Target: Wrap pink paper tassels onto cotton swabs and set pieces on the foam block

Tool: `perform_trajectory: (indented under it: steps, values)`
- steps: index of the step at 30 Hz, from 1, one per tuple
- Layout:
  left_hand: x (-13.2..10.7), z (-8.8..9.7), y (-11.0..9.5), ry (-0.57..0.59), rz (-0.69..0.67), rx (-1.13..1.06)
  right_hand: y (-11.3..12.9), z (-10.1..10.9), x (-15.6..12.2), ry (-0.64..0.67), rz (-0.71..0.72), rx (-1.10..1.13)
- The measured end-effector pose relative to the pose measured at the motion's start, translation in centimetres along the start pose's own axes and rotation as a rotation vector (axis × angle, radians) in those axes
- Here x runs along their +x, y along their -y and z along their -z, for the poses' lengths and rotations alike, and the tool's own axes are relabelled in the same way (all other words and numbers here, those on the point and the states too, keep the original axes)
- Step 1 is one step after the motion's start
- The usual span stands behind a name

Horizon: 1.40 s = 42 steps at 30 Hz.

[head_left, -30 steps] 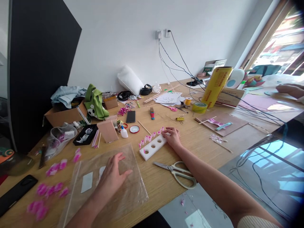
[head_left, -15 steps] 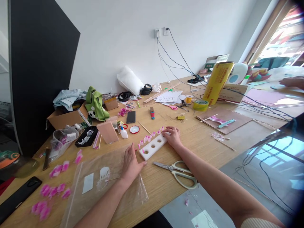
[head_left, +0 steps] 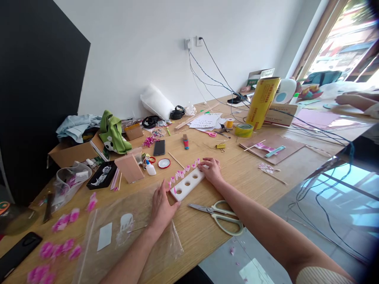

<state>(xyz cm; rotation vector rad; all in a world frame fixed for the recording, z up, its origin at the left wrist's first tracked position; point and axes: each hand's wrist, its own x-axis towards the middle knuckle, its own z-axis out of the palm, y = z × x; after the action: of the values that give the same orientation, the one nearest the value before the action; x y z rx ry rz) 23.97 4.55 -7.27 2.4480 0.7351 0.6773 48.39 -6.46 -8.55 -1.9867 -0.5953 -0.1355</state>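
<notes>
Your left hand [head_left: 162, 207] has shifted to 8-o'clock end of white block [head_left: 183, 188], fingers spread; right hand [head_left: 211, 169] pinches 2-o'clock end. Petal row [head_left: 179, 174] seems laid; 8-o'clock petal clusters [head_left: 61, 223] remain loose.

"What do we lose at the edges?"

"At left, part of the near phone [head_left: 20, 253] and the black panel [head_left: 38, 79]; at right, the rest of a co-worker's arm [head_left: 357, 101]."

"And behind things?"

"The right hand [head_left: 211, 170] covers the far end of the block [head_left: 191, 180], the left forearm [head_left: 132, 246] part of the bag [head_left: 136, 205]. We find the lower-left petals [head_left: 40, 272] blurred, the writing on the papers [head_left: 205, 121] too small to read."
</notes>
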Motion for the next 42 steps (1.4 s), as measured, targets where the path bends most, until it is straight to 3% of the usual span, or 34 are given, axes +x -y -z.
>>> perform_trajectory:
  steps: [42]
  values:
    - [-0.31,0.14,-0.36,-0.039,-0.052,-0.005,-0.04,-0.07,0.0,0.004,0.002,-0.023]
